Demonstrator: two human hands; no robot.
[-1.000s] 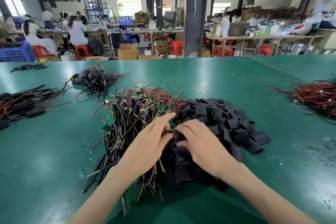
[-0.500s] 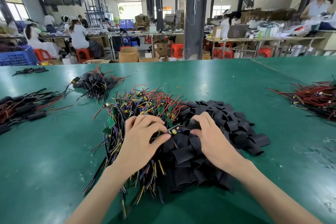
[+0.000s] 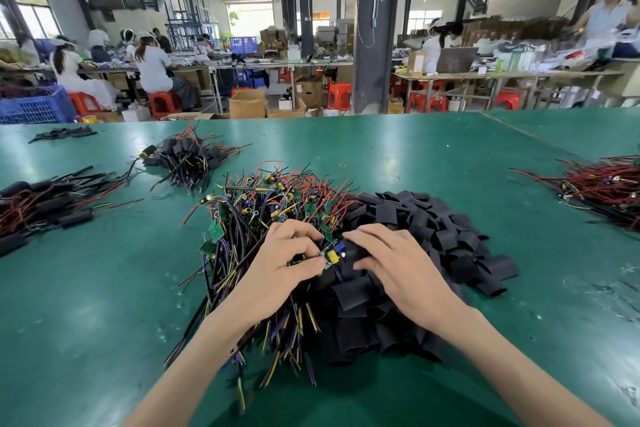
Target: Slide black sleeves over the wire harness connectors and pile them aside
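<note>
We are pinching the connector (image 3: 333, 254) in our left hand (image 3: 287, 267), its long axis pointing right at the black sleeve (image 3: 351, 249) that our right hand (image 3: 398, 263) is gripping just beside it, above the table (image 3: 104, 288).

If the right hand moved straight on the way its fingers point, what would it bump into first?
Probably the small green board pinched in the left hand: the right hand, holding a black sleeve, points straight at it. Depth is hard to judge.

Left hand (image 3: 277, 276) and right hand (image 3: 401, 269) on the harness pile (image 3: 263, 198), small board (image 3: 332, 255) between them, apparently against a black sleeve (image 3: 354, 251).
</note>
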